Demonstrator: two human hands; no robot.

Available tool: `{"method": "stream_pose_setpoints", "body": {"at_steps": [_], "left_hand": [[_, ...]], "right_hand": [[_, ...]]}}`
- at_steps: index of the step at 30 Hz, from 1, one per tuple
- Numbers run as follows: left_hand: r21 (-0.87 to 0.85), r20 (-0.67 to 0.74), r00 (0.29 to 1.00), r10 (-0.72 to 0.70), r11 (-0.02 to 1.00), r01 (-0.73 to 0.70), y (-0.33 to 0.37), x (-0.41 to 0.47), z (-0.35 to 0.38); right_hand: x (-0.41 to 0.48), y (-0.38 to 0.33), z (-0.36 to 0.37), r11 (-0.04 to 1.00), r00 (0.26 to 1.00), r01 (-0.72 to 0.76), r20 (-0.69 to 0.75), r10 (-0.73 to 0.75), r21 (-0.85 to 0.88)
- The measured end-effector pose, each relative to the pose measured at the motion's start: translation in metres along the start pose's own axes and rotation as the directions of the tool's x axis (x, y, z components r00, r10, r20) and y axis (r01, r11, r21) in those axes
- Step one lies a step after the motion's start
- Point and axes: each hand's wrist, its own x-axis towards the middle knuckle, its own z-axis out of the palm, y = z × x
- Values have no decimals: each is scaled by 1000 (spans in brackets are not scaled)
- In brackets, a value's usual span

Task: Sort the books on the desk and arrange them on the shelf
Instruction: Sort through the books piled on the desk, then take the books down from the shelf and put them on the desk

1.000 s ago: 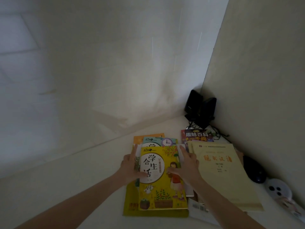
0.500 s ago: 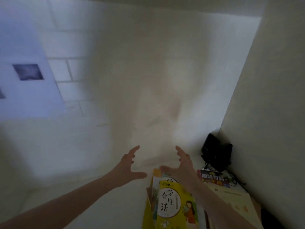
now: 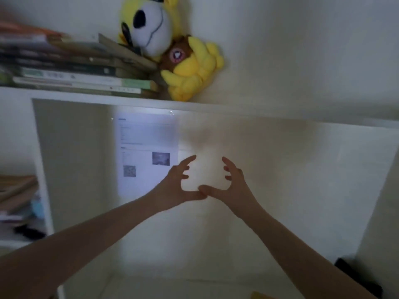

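Both my hands are raised in front of the pale back wall, below the white shelf (image 3: 216, 107). My left hand (image 3: 180, 182) and my right hand (image 3: 228, 182) hold nothing; their fingers are spread and loosely bent, and the two thumb tips touch. On the shelf at the upper left lies a stack of books (image 3: 75, 70), flat on their sides. Of the desk's books only a yellow corner (image 3: 260, 295) shows at the bottom edge.
Yellow plush toys (image 3: 172, 46) lean against the book stack on the shelf. A printed sheet (image 3: 148, 152) is stuck to the wall. A left side compartment holds more books (image 3: 17, 195). A black speaker (image 3: 354, 275) sits at the lower right.
My view has swung up from the desk to the shelf. Both hands left the yellow book on the desk and rose empty in front of the wall, thumbs now touching.
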Motion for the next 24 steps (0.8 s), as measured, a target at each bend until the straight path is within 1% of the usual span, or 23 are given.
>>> {"method": "stream_pose_setpoints", "body": {"at_steps": [7,12,13,15,19,22,24], "left_hand": [[46,-127,989,75,996,-70,33,-28,-94],[169,-227,960,165,977,-128,63,-53,-151],[191,-247,951,183,972,-138,69,-58,-161],[233,-282,935,216,961,-151,79,-66,-179],[278,-336,902,272,943,-181,95,-78,-211],[281,-373,891,258,947,-157,100,-82,-231],[302,-399,882,252,944,-133,99,-84,-245]], "right_hand": [[9,-87,26,985,987,153,33,-156,75],[9,-139,37,945,956,216,145,-256,244],[11,-148,41,945,948,249,145,-283,214],[15,-166,48,936,938,315,101,-332,157],[29,-198,56,894,904,403,64,-422,195],[41,-213,58,862,889,425,52,-455,277],[44,-221,59,854,879,450,38,-475,262]]}}
